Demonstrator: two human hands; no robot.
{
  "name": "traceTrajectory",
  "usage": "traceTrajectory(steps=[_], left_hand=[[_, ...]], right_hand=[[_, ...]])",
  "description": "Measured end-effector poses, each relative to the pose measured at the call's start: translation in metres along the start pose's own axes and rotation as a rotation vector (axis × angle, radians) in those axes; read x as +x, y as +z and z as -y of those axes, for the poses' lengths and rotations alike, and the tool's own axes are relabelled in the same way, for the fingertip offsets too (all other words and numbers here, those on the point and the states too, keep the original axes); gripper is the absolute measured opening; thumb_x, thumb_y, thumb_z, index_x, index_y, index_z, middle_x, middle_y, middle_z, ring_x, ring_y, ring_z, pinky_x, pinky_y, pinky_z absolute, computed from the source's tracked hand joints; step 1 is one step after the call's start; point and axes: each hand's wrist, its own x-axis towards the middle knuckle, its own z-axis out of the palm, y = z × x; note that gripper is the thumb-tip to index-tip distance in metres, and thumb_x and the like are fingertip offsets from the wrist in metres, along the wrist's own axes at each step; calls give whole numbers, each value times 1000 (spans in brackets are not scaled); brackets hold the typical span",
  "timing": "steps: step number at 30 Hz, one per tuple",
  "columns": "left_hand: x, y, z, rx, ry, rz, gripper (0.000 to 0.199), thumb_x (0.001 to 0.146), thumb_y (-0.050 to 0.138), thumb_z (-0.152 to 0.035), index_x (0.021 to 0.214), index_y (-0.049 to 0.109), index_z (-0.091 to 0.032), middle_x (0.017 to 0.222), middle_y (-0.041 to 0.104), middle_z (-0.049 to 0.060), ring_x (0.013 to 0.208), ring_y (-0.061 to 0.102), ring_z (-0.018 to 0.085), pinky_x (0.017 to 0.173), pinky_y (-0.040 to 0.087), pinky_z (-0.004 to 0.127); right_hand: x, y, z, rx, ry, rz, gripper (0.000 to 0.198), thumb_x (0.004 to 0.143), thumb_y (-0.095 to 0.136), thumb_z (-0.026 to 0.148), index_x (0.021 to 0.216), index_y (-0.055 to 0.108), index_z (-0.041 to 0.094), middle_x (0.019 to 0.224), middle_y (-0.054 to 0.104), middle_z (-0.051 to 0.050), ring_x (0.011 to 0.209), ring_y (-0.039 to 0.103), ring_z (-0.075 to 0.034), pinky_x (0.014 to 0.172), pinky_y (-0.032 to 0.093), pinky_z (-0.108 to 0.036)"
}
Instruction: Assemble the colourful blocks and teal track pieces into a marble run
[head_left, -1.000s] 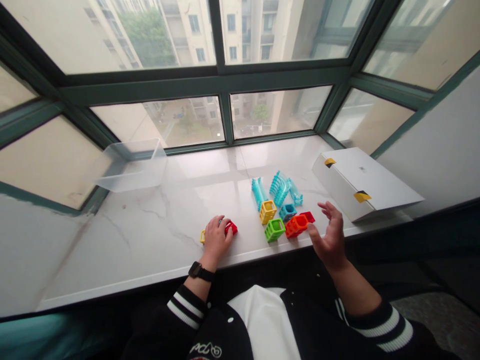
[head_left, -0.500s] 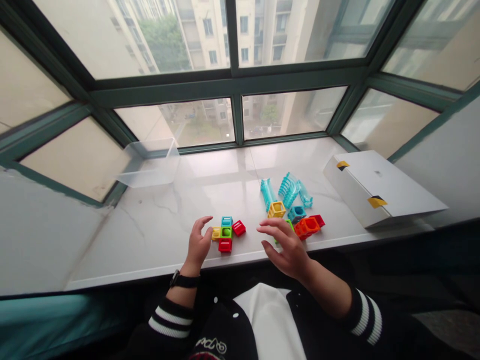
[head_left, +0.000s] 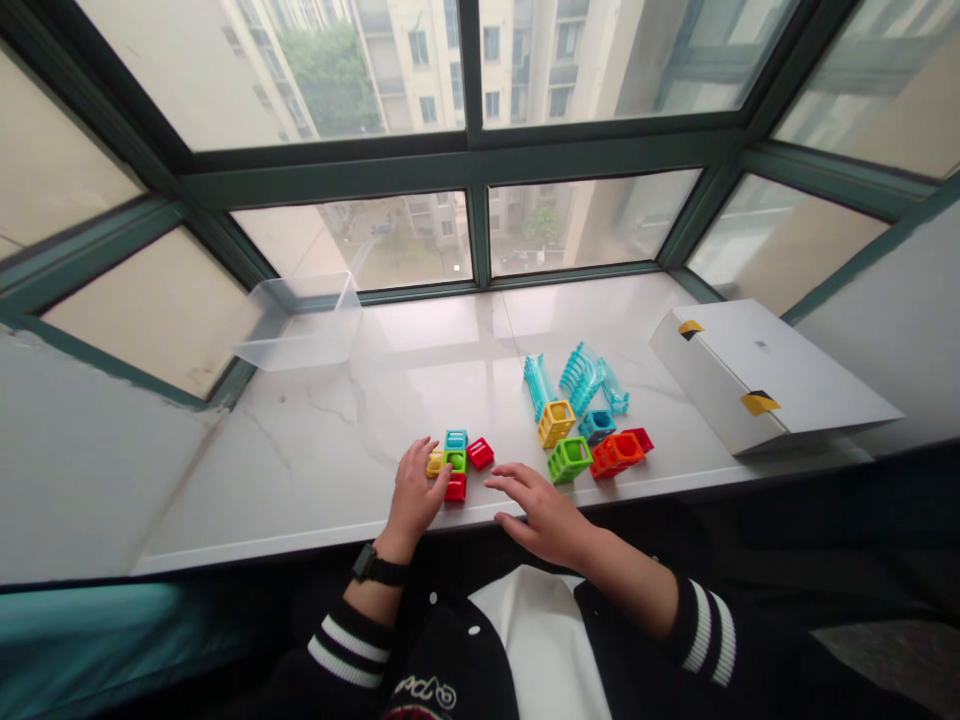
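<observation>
My left hand (head_left: 415,490) is at the left side of a small cross of toy blocks, its fingers apart and partly over the yellow block (head_left: 435,463). Whether it touches that block I cannot tell. The cross also has a blue block (head_left: 456,440), a green block (head_left: 455,461) in the middle and a red block (head_left: 455,488) at the front. A separate red block (head_left: 480,453) lies tilted just right of the cross. My right hand (head_left: 544,515) hovers to the right of it, fingers spread, holding nothing.
Right of my hands stand a green block (head_left: 570,459), a yellow block (head_left: 556,424), a blue block (head_left: 597,427) and orange-red blocks (head_left: 618,455). Clear blue track pieces (head_left: 582,376) lie behind. A transparent bin (head_left: 300,340) sits back left, a white box (head_left: 772,370) at right.
My left hand has moved right onto the edge of the block cross. My right hand has moved left, toward the loose red block, uncovering the green block.
</observation>
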Motion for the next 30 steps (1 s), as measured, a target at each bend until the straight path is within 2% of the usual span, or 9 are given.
traceTrajectory(steps=[6,10,14,17,25,28,30], left_hand=[[13,31,-29,225,-31,28,53,98,61,-50,140,54,-18,137,63,20,131,56,39,114,42,58],[13,42,-34,288,-63,42,55,98,61,-51,140,54,-15,136,64,21,132,54,40,115,37,61],[12,39,-33,251,-68,70,51,95,62,-38,140,55,-15,139,64,20,135,52,39,118,35,59],[12,34,-34,203,-51,98,51,91,63,-28,141,56,-20,140,65,16,139,50,38,121,32,59],[19,19,-24,128,139,303,52,89,64,-26,141,64,-28,155,56,11,145,49,34,126,29,60],[21,13,-23,129,160,360,55,86,63,-22,140,66,-31,155,57,10,146,48,34,128,24,64],[22,12,-24,123,169,384,62,85,61,-18,145,62,-32,157,56,8,149,45,34,128,21,65]], right_hand=[[0,12,-8,-16,47,-4,52,91,66,18,142,60,25,146,57,-12,138,54,-26,120,45,-46],[-1,17,-15,-32,75,-20,53,91,66,18,143,59,25,146,56,-12,139,53,-27,121,44,-48],[-1,22,-24,-68,115,-39,59,90,67,18,147,56,26,149,54,-13,141,51,-29,122,43,-51],[-1,27,-29,-94,143,-33,61,89,68,19,148,54,25,151,52,-14,143,50,-30,123,42,-52],[-1,29,-34,-114,152,-16,65,90,67,19,151,49,26,152,52,-14,144,49,-30,123,42,-53],[-1,31,-36,-123,161,-16,63,90,66,19,151,50,26,153,51,-14,145,48,-31,123,42,-54],[-1,33,-38,-131,168,-15,63,90,67,20,150,50,25,153,51,-15,145,48,-31,123,42,-53]])
